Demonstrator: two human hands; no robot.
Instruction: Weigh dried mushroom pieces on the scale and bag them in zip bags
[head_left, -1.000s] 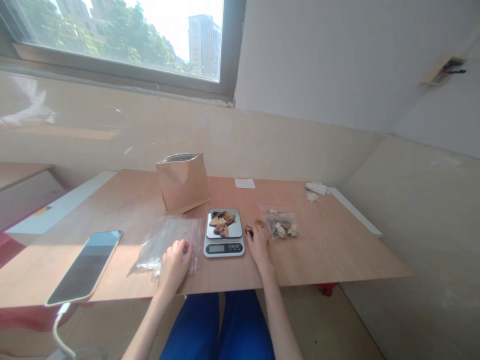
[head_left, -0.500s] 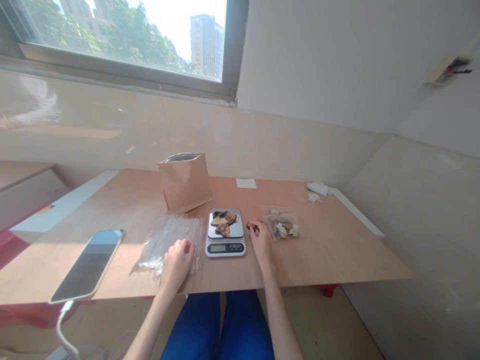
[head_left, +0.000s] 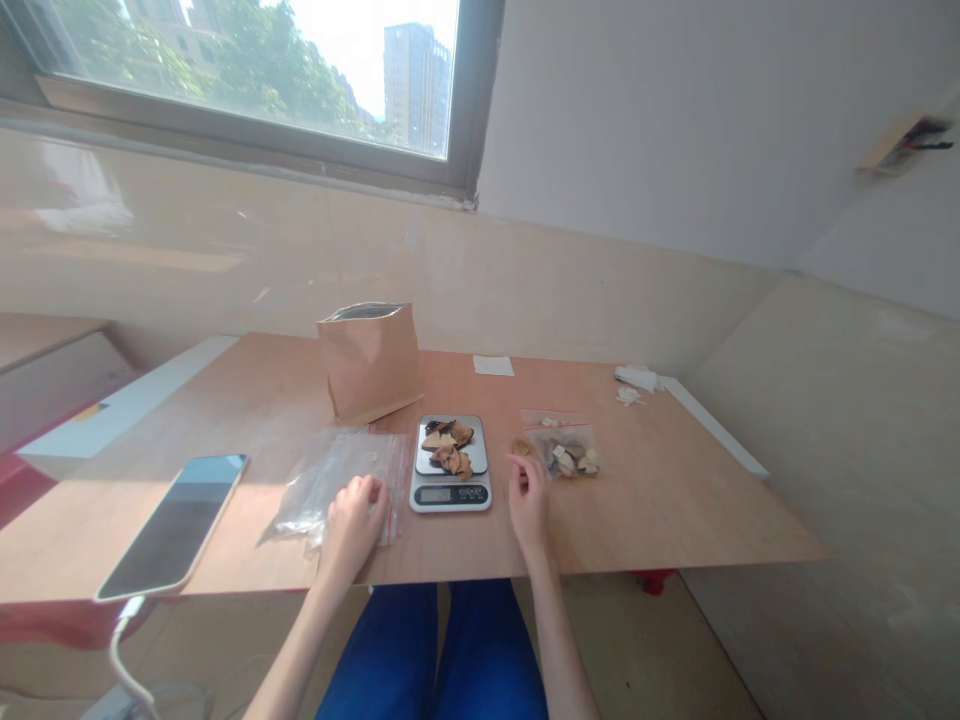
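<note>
A smartphone (head_left: 172, 527) lies at the left on the bare plywood table (head_left: 660, 510), its glossy dark screen angled toward the far corner, with a white charging cable (head_left: 120, 650) trailing off the near edge. To its right is a flattened clear plastic zip bag (head_left: 330, 490) with a red-edged seal, crinkled and holding a few pale specks. The left hand (head_left: 352, 525) rests on the bag's right part, fingers curled down against the plastic; whether they grip it cannot be told.

Farther back stands a kraft paper pouch (head_left: 370, 362), foil-lined at its open top. A white paper slip (head_left: 493, 365) lies beyond the digital kitchen scale (head_left: 450, 462), whose steel platform carries dark-and-tan dried slices (head_left: 448, 440), angular and rough.

The right hand (head_left: 529, 500) hovers just right of the scale, thumb and fingers drawn narrowly together, the forefinger pointing left; anything held is hidden. A small brown piece (head_left: 522, 448) lies just beyond the fingertips, beside a second zip bag (head_left: 562, 448) of pale and dark chunks. White scraps (head_left: 636, 378) sit at the far right.
</note>
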